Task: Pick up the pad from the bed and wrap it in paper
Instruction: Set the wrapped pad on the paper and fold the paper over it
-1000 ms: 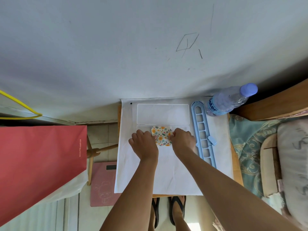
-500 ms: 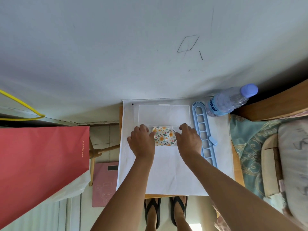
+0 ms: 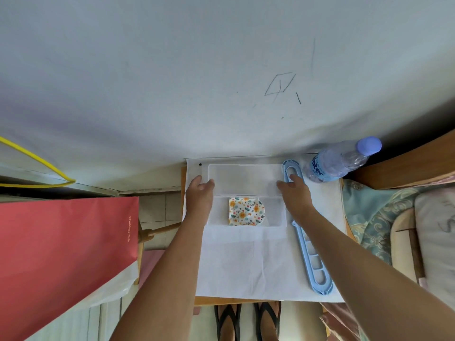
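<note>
The pad (image 3: pixel 246 211) is a small folded piece with an orange and blue flower print. It lies on the near half of a white sheet of paper (image 3: pixel 246 178) spread on the small table. My left hand (image 3: pixel 199 193) pinches the left edge of the paper's far half, thumb on top. At the right edge of that same half, my right hand (image 3: pixel 294 193) grips the paper likewise. Neither hand touches the pad.
A white cloth (image 3: pixel 246 267) covers the table. A light blue plastic hanger (image 3: pixel 310 254) lies along its right side, a water bottle (image 3: pixel 337 161) stands at the far right corner. A red bag (image 3: pixel 61 254) hangs at left, the bed (image 3: pixel 369 217) is at right, and a wall stands close behind.
Both hands have let go of the pad, moved apart and away from me, and now hold the side edges of the paper's far half. The pad lies uncovered.
</note>
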Action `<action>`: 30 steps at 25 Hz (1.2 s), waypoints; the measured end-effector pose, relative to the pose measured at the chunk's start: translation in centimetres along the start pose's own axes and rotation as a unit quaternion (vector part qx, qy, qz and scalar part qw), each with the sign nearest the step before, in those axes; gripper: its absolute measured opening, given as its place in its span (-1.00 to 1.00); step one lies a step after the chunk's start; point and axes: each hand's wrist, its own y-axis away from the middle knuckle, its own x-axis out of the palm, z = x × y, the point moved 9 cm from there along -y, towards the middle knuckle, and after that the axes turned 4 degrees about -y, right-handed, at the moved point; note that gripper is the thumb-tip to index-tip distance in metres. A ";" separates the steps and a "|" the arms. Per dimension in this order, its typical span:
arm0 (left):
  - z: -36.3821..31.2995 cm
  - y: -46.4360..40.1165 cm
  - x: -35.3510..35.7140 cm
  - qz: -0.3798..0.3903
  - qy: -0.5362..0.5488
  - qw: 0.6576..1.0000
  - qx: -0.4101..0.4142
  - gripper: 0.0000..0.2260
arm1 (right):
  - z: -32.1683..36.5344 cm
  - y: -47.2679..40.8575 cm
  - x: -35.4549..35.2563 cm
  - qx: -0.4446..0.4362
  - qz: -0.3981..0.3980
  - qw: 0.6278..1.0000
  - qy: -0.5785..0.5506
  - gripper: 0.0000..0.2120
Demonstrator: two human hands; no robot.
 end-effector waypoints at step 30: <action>5.7 11.9 3.6 0.049 -0.616 0.674 0.406 -0.26 | -6.1 10.3 6.3 -0.361 0.109 0.710 0.594 -0.21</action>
